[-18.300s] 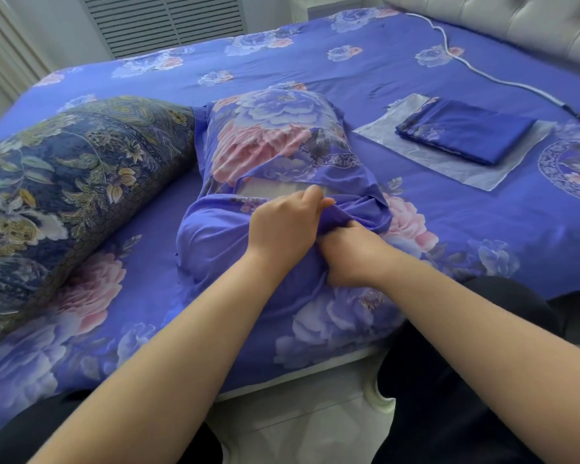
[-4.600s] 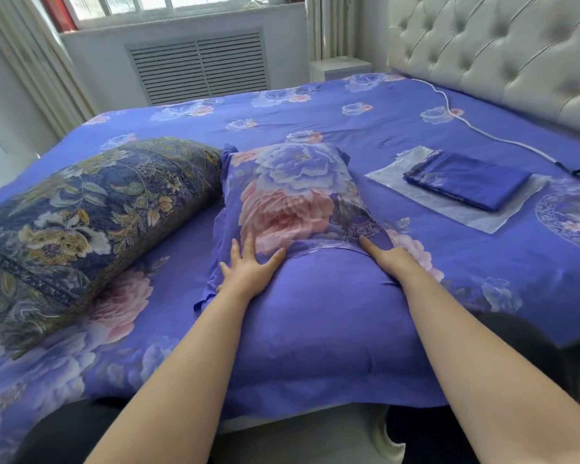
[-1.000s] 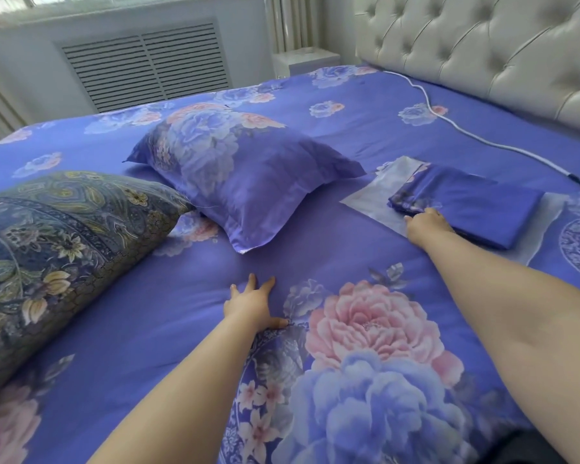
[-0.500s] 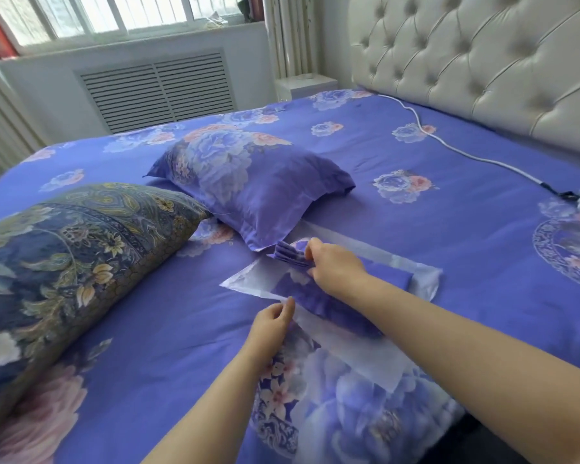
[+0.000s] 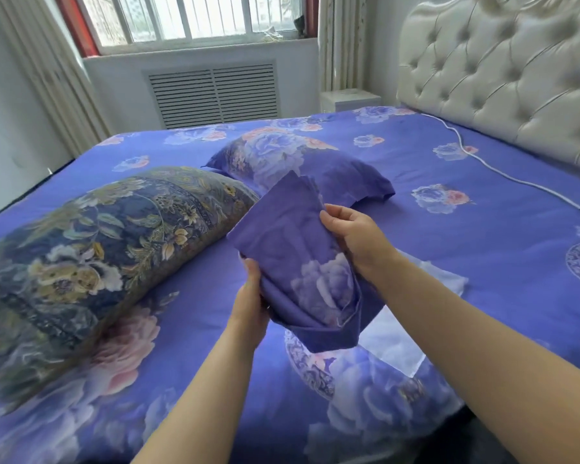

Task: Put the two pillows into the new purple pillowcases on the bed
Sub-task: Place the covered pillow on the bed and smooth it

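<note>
Wide bed (image 5: 449, 236) under a purple floral sheet, tufted headboard (image 5: 503, 72) at the right. Big dark paisley pillow (image 5: 91, 249) on the left half, not yet in purple; likely light but bulky and springy, best squeezed at one short end and fed corner-first. Further back, second pillow (image 5: 302, 169) already in its purple floral case, lying flat near the middle. Clear plastic wrapper (image 5: 406, 346) flat on the sheet under the right forearm. White cable (image 5: 503, 174) trailing along the headboard side.

Folded purple pillowcase (image 5: 298, 262) held up off the bed between both hands, partly fallen open, lower corner hanging. Thin, limp, a little slick by the look; no stiffness to push against, so better taken at the hem of the opening, one hand per side, and shaken out.

Left hand (image 5: 250, 306) below, fingers tucked behind the lower left edge, thumb in front, gripping. Right hand (image 5: 355, 239) above, thumb and fingers pinching the right edge, forearm reaching in from lower right.
</note>
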